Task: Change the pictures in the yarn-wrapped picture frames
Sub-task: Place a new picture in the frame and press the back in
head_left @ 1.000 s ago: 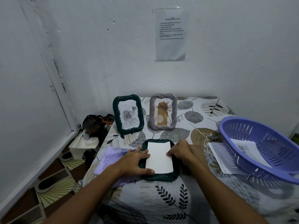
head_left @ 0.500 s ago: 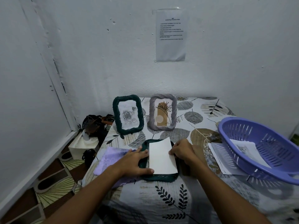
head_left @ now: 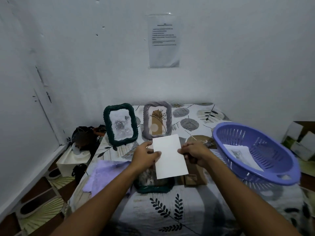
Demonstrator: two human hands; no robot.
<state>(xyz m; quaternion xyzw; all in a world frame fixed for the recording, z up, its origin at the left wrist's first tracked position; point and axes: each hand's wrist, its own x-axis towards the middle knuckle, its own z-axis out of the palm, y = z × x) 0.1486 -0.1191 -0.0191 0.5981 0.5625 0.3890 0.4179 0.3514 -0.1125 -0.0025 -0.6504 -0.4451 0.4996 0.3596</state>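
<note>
A white picture sheet (head_left: pixel 169 156), blank side toward me, is lifted above the table. My left hand (head_left: pixel 145 156) pinches its left edge and my right hand (head_left: pixel 194 153) pinches its right edge. Below it a dark green yarn-wrapped frame (head_left: pixel 154 188) lies flat on the table, its opening partly hidden by the sheet. Two more frames stand upright at the back: a dark green one with a rose picture (head_left: pixel 120 124) and a grey one with a plant picture (head_left: pixel 157 120).
A purple plastic basket (head_left: pixel 255 150) holding printed pictures (head_left: pixel 242 155) sits at the right. A lilac cloth (head_left: pixel 105 174) lies left of the flat frame, and a brown backing board (head_left: pixel 196 178) lies to its right. A white box and dark bags are on the floor at left.
The white sheet lay on the flat green frame; both hands have lifted it clear and raised it toward me. The camera has tilted slightly.
</note>
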